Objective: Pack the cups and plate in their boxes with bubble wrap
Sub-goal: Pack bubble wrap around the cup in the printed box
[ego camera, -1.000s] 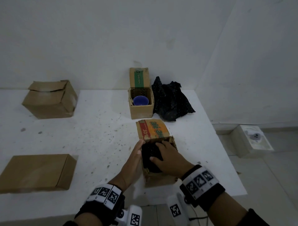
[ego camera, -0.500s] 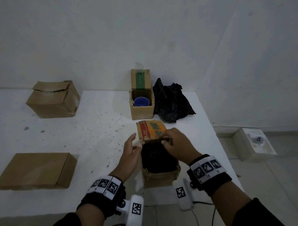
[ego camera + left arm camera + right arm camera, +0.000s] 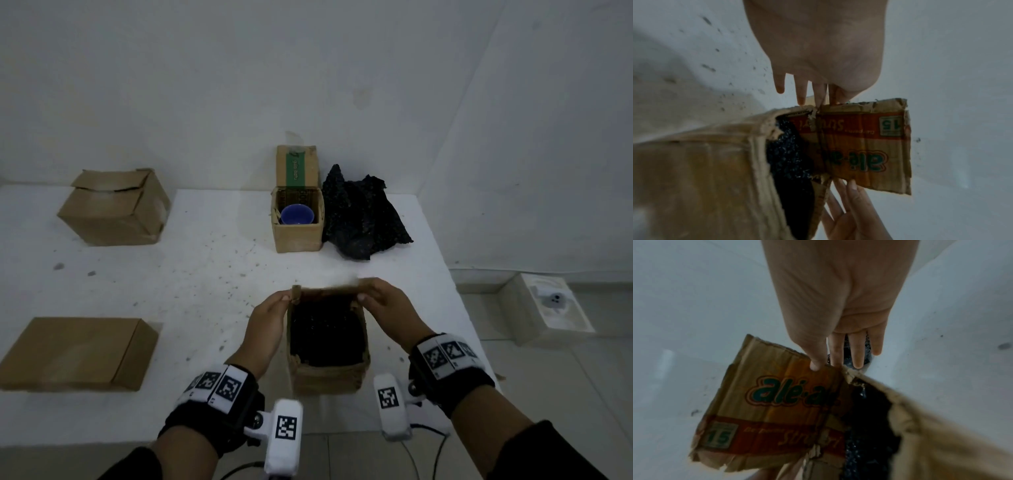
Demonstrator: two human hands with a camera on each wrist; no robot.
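Two hands are on the lid flap (image 3: 327,289) of the near box (image 3: 329,371), which stands at the front edge of the white table (image 3: 205,274). The left hand (image 3: 270,313) pinches the flap's left end between thumb and fingers; the right hand (image 3: 383,299) pinches its right end likewise. The flap stands raised, not yet folded down. Black bubble wrap (image 3: 325,334) fills the box to the rim; whatever it covers is hidden.

Step in hand, by my judgement: closing this box. The next move calls for bringing the flap toward the person and down over the wrap, then pressing it flat; the flap's hinge corners look torn in the wrist views, so an even pull is advisable.

Outstanding: a blue cup (image 3: 297,214) sits unwrapped in the open far box (image 3: 297,236), with spare bubble wrap (image 3: 363,219) touching that box's right side.
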